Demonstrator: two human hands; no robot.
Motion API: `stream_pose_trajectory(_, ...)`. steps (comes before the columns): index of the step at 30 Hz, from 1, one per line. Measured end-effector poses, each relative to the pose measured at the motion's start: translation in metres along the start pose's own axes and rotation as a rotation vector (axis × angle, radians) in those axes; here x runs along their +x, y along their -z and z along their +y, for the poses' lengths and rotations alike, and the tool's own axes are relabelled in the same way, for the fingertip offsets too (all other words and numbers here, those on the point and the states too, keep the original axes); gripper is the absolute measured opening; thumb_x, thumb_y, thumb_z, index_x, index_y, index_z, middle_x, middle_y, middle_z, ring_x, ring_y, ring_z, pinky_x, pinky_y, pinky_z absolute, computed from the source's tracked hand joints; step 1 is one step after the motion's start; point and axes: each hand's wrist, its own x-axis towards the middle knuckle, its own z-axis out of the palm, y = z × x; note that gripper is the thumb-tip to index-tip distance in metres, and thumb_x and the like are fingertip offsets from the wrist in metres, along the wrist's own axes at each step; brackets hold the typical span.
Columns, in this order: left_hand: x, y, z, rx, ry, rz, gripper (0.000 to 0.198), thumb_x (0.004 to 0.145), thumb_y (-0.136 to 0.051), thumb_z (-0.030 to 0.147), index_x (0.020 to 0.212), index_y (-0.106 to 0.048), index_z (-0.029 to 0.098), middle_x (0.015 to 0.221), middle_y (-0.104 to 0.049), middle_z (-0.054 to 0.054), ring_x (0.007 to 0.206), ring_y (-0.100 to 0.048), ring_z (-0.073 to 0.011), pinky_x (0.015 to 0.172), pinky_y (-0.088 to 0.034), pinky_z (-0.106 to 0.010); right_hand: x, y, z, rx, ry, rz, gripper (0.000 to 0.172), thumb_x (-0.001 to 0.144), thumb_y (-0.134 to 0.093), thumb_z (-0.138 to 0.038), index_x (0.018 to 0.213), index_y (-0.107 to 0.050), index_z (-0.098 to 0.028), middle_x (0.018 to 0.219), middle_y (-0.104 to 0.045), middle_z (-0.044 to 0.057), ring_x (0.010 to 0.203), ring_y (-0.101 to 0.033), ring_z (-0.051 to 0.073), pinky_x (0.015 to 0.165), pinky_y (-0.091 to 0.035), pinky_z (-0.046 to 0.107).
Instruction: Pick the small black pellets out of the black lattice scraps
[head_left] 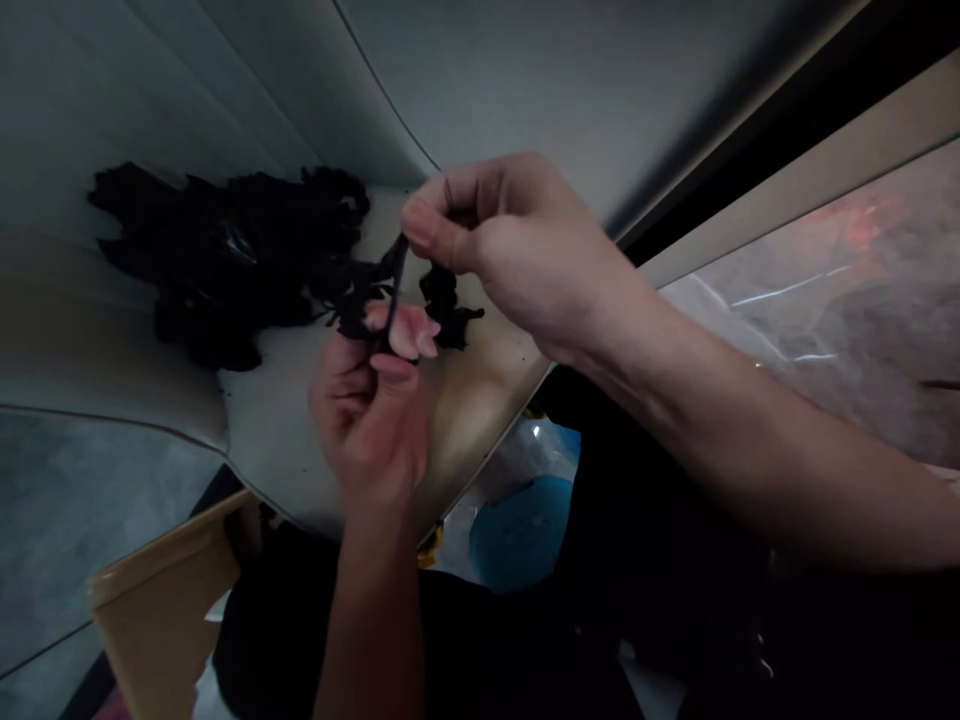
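Remotely, through the head camera, I watched a person's right hand (517, 250) hold a thin black strip (394, 285) at its upper end, the thumb (424, 225) and forefinger closed in a tight pinch, the remaining fingers curled behind. Just below, the left hand (367, 420) held the same strip near its lower end, its fingertips (409, 335) folded almost shut around it. I saw neither hand open wide; both had hold of the black material, and the two stood close together, just apart.

The strip sat between those pinches, in front of a pale curved surface (274, 445) and just beside a ragged black scrap (444, 305). To the left lay a larger heap of ragged black material (225, 260), too dark for me to tell its exact kind. A cardboard flap (165, 590) showed at lower left, a blue round bowl (521, 535) below the right forearm, clear plastic sheeting (825, 300) at right, and dark clothing (450, 640) along the bottom.

From where I sat, the sound approach looked like small, firm pinches kept close to the strip, so the ragged edges would not snag or tear. Working with the black pieces against the pale surface also seemed wise, since the dim light swallowed their edges elsewhere.
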Motion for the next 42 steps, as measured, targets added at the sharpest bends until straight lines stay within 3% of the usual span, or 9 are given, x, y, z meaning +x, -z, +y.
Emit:
stream_pose_trajectory(5, 0.006, 0.008, 0.000, 0.052, 0.143, 0.001, 0.014, 0.105, -0.083, 0.019, 0.093, -0.086, 0.024, 0.101, -0.070, -0.002, 0.097, -0.061, -0.0151, 0.092, -0.057, -0.026, 0.000, 0.010, -0.003, 0.108, -0.032, -0.198, 0.046, 0.094, -0.095, -0.056, 0.079, -0.063, -0.026, 0.088, -0.079, -0.002, 0.088, -0.075, 0.018, 0.091, -0.063, 0.035)
stream_pose_trajectory(8, 0.009, 0.014, 0.000, 0.139, 0.163, 0.029, 0.020, 0.111, -0.078, 0.021, 0.094, -0.089, 0.024, 0.097, -0.072, -0.002, 0.093, -0.062, -0.0142, 0.093, -0.058, -0.027, 0.000, 0.010, 0.002, 0.033, -0.030, -0.159, 0.052, 0.088, -0.099, -0.061, 0.077, -0.060, -0.027, 0.085, -0.078, -0.002, 0.088, -0.073, 0.019, 0.089, -0.063, 0.037)
stream_pose_trajectory(12, 0.011, 0.021, -0.001, 0.284, 0.163, 0.104, 0.010, 0.108, -0.085, 0.027, 0.102, -0.092, 0.027, 0.096, -0.079, -0.001, 0.092, -0.067, -0.0141, 0.091, -0.059, -0.027, 0.003, 0.015, 0.012, -0.046, 0.079, -0.165, 0.048, 0.096, -0.092, -0.062, 0.081, -0.065, -0.025, 0.079, -0.073, -0.004, 0.083, -0.065, 0.015, 0.083, -0.056, 0.032)
stream_pose_trajectory(17, 0.010, 0.022, -0.003, 0.261, 0.180, 0.131, 0.005, 0.105, -0.089, 0.026, 0.101, -0.093, 0.025, 0.095, -0.082, -0.002, 0.091, -0.069, -0.0120, 0.092, -0.058, -0.023, 0.001, 0.021, 0.014, -0.094, 0.085, -0.108, 0.048, 0.097, -0.092, -0.061, 0.083, -0.066, -0.023, 0.081, -0.071, -0.005, 0.080, -0.061, 0.012, 0.075, -0.049, 0.029)
stream_pose_trajectory(26, 0.011, 0.026, -0.006, 0.286, 0.168, 0.107, 0.016, 0.109, -0.081, 0.022, 0.100, -0.093, 0.026, 0.098, -0.082, -0.002, 0.093, -0.069, -0.0140, 0.089, -0.059, -0.026, 0.002, 0.021, 0.015, -0.088, 0.093, -0.128, 0.049, 0.095, -0.094, -0.060, 0.081, -0.064, -0.024, 0.076, -0.067, -0.007, 0.077, -0.060, 0.012, 0.078, -0.053, 0.027)
stream_pose_trajectory(33, 0.011, 0.027, -0.006, 0.318, 0.160, 0.152, 0.010, 0.103, -0.090, 0.031, 0.096, -0.093, 0.025, 0.094, -0.079, -0.002, 0.087, -0.066, -0.0139, 0.083, -0.058, -0.027, 0.001, 0.016, 0.007, -0.226, 0.003, -0.060, 0.043, 0.098, -0.094, -0.049, 0.081, -0.064, -0.024, 0.080, -0.069, -0.003, 0.084, -0.066, 0.015, 0.079, -0.052, 0.029)
stream_pose_trajectory(38, 0.011, 0.028, -0.006, 0.332, 0.185, 0.176, 0.010, 0.104, -0.088, 0.025, 0.095, -0.093, 0.023, 0.098, -0.078, -0.004, 0.086, -0.066, -0.0148, 0.084, -0.058, -0.029, 0.001, 0.013, 0.003, -0.218, 0.001, -0.073, 0.044, 0.100, -0.095, -0.032, 0.077, -0.058, -0.023, 0.072, -0.062, -0.008, 0.074, -0.059, 0.010, 0.073, -0.048, 0.028)
stream_pose_trajectory(42, 0.011, 0.029, -0.008, 0.373, 0.163, 0.221, 0.019, 0.106, -0.081, 0.019, 0.092, -0.093, 0.024, 0.093, -0.078, -0.003, 0.082, -0.065, -0.0141, 0.082, -0.057, -0.028, 0.001, 0.013, 0.003, -0.178, 0.003, -0.059, 0.046, 0.099, -0.095, -0.031, 0.075, -0.057, -0.023, 0.070, -0.059, -0.009, 0.068, -0.052, 0.009, 0.066, -0.044, 0.028)
